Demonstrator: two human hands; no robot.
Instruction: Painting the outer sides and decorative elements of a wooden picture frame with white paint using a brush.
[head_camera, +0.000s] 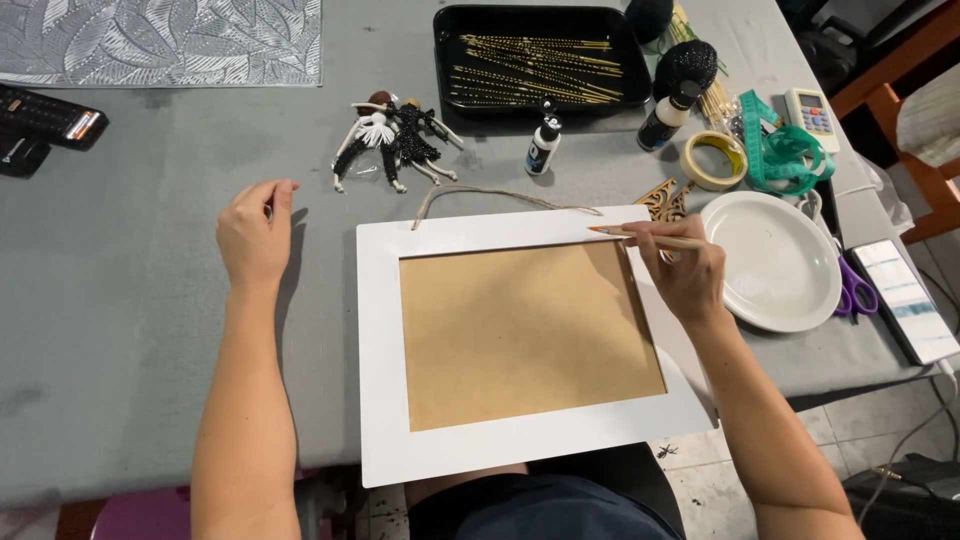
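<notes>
A white picture frame (470, 235) with a brown board centre lies flat on the grey table in front of me, a twine hanger at its top edge. My right hand (685, 275) holds a thin paintbrush (640, 237) whose orange tip touches the frame's top right strip. My left hand (255, 235) rests on the table left of the frame, fingers curled, holding nothing.
A white plate (775, 262) sits right of the frame. Behind are a black tray of gold sticks (540, 60), two small bottles (543, 145), a tape roll (713, 160), green measuring tape (785, 155), beaded doll figures (395, 140), scissors and a phone (905, 300).
</notes>
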